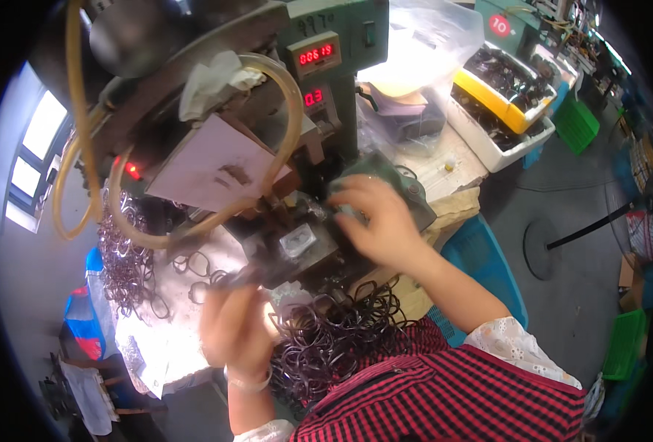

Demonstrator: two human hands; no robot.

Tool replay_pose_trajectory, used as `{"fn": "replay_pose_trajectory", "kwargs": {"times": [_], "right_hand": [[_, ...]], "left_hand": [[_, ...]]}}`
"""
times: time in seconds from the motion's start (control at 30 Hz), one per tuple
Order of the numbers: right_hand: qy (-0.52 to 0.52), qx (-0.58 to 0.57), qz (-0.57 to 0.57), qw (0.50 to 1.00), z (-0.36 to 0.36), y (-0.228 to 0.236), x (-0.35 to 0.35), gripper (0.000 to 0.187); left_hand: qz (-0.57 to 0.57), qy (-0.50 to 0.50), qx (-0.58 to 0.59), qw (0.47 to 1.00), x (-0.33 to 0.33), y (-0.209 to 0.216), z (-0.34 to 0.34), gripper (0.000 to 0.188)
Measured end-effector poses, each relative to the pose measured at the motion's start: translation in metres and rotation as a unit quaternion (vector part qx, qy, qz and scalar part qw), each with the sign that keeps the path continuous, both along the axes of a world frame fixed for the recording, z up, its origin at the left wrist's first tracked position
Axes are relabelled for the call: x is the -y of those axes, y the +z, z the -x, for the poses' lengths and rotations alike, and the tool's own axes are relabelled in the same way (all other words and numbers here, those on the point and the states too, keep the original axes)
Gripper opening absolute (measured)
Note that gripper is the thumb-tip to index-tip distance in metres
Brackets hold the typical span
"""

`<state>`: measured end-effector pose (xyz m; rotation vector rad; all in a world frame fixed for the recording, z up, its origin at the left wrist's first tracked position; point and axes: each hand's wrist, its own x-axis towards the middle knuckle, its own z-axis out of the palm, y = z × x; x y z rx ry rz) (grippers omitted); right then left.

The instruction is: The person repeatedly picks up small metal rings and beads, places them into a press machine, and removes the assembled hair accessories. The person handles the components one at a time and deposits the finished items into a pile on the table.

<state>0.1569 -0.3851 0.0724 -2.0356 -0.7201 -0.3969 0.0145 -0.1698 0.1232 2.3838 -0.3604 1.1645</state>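
My left hand (237,328) is smeared by motion, its fingers curled in front of the machine. A dark, blurred piece (239,278) shows at its fingertips; its kind I cannot make out. My right hand (382,221) is bent over the right side of the press's work area, thumb and forefinger drawn close together. Whatever lies between them is too small to tell. Left of that hand, a small shiny metal block (297,241) sits on the dark press base (315,258). A heap of thin dark rings (334,331) lies below, against my checked apron (444,390).
The green press (334,88) carries red digital displays. A yellowish hose (293,110) loops before a pinkish card (212,166). More dark rings (124,258) pile up at left. A blue basket (488,258), a yellow tray (492,103) and a white box (496,151) stand right.
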Motion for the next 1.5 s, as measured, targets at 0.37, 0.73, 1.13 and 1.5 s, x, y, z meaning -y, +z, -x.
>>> {"fn": "replay_pose_trajectory", "kwargs": {"times": [0.37, 0.73, 1.13, 1.5], "right_hand": [[-0.150, 0.072, 0.100, 0.981, -0.038, -0.072, 0.041, 0.011], [-0.181, -0.007, -0.019, 0.983, -0.019, -0.061, 0.050, 0.013], [-0.150, -0.086, -0.076, 0.982, -0.017, -0.057, 0.039, 0.014], [-0.052, -0.053, -0.115, 0.991, 0.025, -0.013, 0.055, 0.011]], "left_hand": [[-0.030, -0.061, -0.004, 0.998, 0.008, -0.021, -0.050, 0.031], [0.008, 0.174, 0.103, 0.979, -0.015, -0.006, 0.022, 0.023], [-0.294, 0.133, -0.382, 0.866, -0.190, -0.129, -0.009, 0.034], [0.397, 0.149, -0.203, 0.883, -0.133, -0.084, 0.028, 0.014]]}}
